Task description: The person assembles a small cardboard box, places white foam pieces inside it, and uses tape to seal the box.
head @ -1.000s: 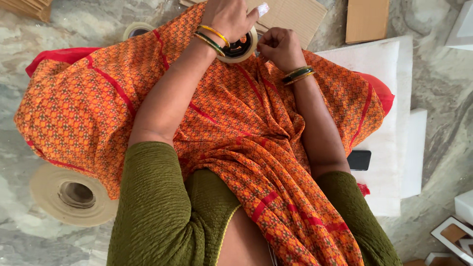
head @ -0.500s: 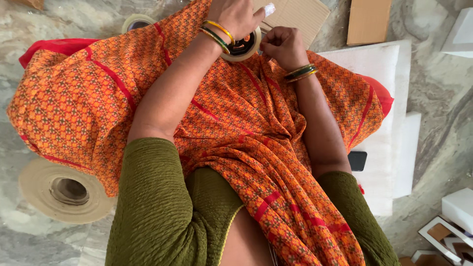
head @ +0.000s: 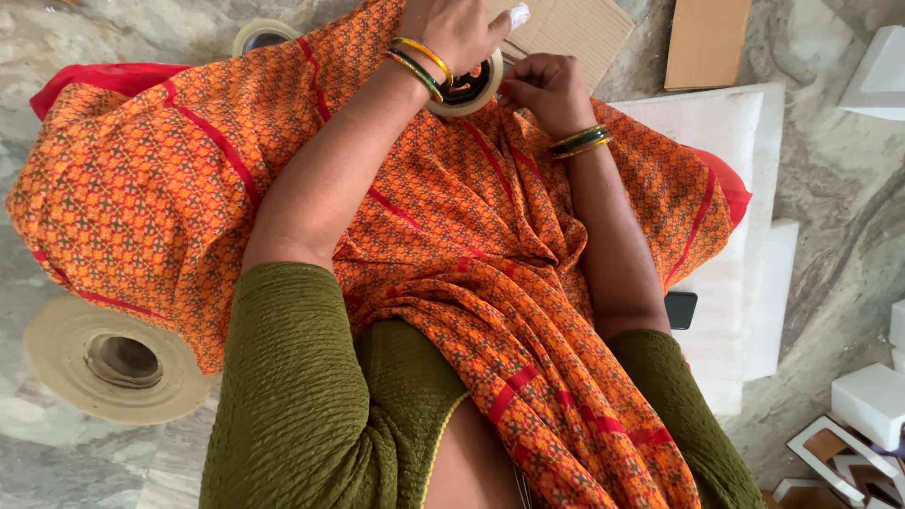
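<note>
Tape roll (head: 468, 90) gripped in left hand (head: 452, 28); right hand (head: 542, 87) pinching tape end beside it

We see our left hand (head: 452, 28) cut by the top edge | round white tape roll (head: 467, 90) half hidden beneath it | second pale tape ring (head: 264, 36) behind the orange patterned cloth (head: 189, 170), mostly covered

A grey veined marble floor (head: 848, 207) in soft daylight carries white foam slabs (head: 726, 141), brown cardboard pieces (head: 707, 42) and a large paper roll (head: 113, 363).
</note>
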